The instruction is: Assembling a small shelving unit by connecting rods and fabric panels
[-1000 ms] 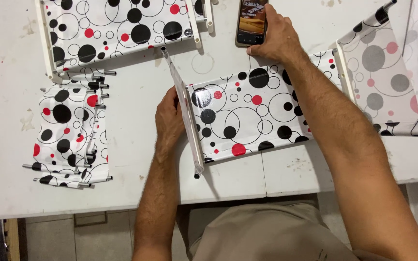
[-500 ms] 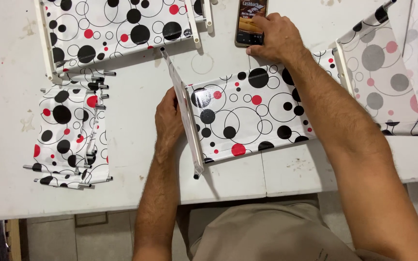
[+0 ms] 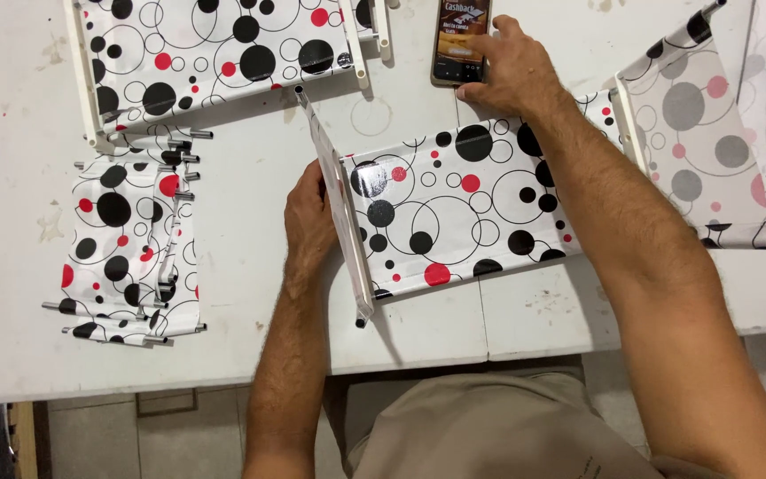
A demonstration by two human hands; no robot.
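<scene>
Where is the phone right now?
In the head view the phone lies at the far edge of the white table, under the right hand, just beyond the spotted panel that the left hand steadies.

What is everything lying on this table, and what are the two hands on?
table: one, white, under everything.
middle panel: one, white with black and red circles, table centre, its left edge raised.
frame panel: one, same print, top left.
rod stack: several folded sheets with metal rods, same print, left.
right panels: at least two, greyer print, right edge.
phone: one, screen lit, top centre.
left hand: holds the middle panel's raised left edge.
right hand: rests on the phone.
</scene>
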